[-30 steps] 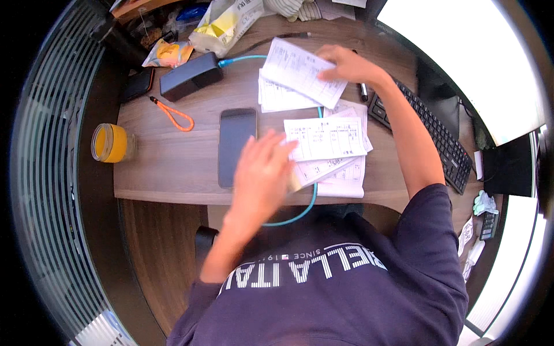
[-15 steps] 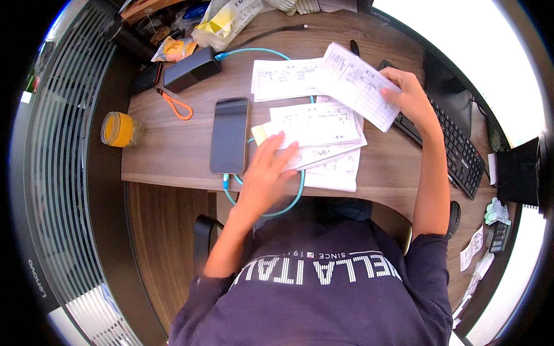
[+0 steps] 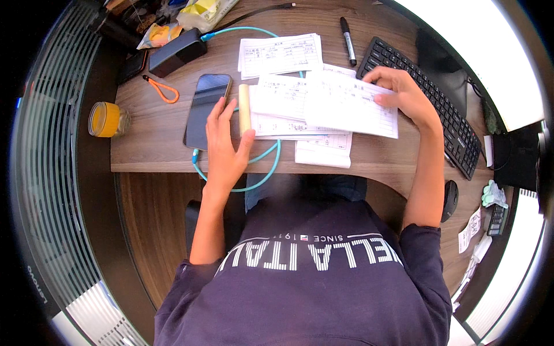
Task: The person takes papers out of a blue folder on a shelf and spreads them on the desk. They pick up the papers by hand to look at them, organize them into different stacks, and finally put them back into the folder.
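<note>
My right hand (image 3: 401, 95) grips a white printed sheet (image 3: 352, 105) by its right edge and holds it flat over a stack of similar sheets (image 3: 288, 109) on the wooden desk (image 3: 156, 144). My left hand (image 3: 224, 147) lies open on the desk at the stack's left edge, thumb against a pale yellow stick (image 3: 244, 109). A dark phone (image 3: 206, 109) lies just left of that hand. A further sheet (image 3: 281, 55) rests farther back, and one more sheet (image 3: 323, 153) sticks out at the front.
A teal cable (image 3: 262, 173) loops from the phone over the desk's front edge. A black keyboard (image 3: 427, 104), a black marker (image 3: 348, 33), a jar of orange liquid (image 3: 105, 119), an orange cord loop (image 3: 164, 89), a black case (image 3: 178, 51) and snack bags (image 3: 202, 10) lie around.
My right hand has brought the held sheet down and left onto the stack. My left hand has slid left off the papers to the stack's edge beside the phone.
</note>
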{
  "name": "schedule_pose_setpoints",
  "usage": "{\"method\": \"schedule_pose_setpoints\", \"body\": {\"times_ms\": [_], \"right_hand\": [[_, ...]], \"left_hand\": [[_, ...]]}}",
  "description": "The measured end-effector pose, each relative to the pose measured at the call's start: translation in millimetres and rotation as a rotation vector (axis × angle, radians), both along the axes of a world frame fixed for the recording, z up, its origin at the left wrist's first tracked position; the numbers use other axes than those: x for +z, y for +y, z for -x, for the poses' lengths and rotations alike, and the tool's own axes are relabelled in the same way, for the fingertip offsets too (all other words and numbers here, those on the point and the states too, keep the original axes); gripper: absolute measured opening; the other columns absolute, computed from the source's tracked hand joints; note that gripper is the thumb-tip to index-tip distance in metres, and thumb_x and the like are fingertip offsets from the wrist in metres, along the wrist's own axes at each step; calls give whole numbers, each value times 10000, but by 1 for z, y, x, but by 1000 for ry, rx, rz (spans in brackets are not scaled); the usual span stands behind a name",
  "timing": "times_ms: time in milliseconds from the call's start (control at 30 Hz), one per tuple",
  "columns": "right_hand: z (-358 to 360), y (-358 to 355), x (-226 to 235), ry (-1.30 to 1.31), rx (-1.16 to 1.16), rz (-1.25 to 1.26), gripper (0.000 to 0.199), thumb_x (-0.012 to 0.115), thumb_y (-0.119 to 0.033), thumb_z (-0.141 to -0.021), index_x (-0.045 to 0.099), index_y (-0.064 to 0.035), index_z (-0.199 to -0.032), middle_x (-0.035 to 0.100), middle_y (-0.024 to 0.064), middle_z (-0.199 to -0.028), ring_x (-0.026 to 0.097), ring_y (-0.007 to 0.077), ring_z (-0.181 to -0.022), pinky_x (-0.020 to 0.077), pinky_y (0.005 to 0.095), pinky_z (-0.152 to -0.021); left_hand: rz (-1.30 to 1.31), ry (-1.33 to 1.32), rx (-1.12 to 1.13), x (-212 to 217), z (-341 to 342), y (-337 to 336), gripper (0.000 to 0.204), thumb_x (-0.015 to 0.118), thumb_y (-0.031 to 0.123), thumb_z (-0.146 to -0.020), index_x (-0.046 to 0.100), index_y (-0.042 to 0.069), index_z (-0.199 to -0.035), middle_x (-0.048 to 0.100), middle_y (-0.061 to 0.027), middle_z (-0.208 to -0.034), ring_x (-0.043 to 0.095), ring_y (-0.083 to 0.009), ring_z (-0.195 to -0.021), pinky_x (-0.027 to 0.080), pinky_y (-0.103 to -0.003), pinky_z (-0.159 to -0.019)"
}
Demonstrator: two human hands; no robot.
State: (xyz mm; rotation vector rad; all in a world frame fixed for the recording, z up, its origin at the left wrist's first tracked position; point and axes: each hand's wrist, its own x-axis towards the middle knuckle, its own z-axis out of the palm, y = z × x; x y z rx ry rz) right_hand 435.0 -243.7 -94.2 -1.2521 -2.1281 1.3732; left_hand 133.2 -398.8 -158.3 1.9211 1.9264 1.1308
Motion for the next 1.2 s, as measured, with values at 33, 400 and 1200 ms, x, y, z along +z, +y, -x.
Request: {"method": "schedule_pose_setpoints", "body": {"times_ms": [33,400,1200], "right_hand": [[-2,-1,0,-14,30,18,308,571,28,-679,601,2,-985,609,63,-704,532,97,-638,397,244,-610],[-31,-24,-9,-49,18,84,218,516,-7,-731,636,44,-906,643,71,-756,552,105,-681,434,237,-638],[-4,-175,110,833,280,-1824,216,522,-272,-887,501,-144,-715,387,-72,-674,399,57,-655,355,194,-629]], "left_hand": [[-1,26,-12,1,0,1,519,616,181,-803,429,41,-1267,371,-214,-1314,374,-380,-1184,290,-440,-995],[125,426,-470,21,-20,64,555,636,279,-795,444,180,-1306,406,-126,-1358,316,-307,-1297,224,-470,-1069],[13,344,-119,19,-40,47,382,595,177,-835,538,79,-1200,467,-156,-1296,379,-330,-1252,301,-424,-1029]]}}
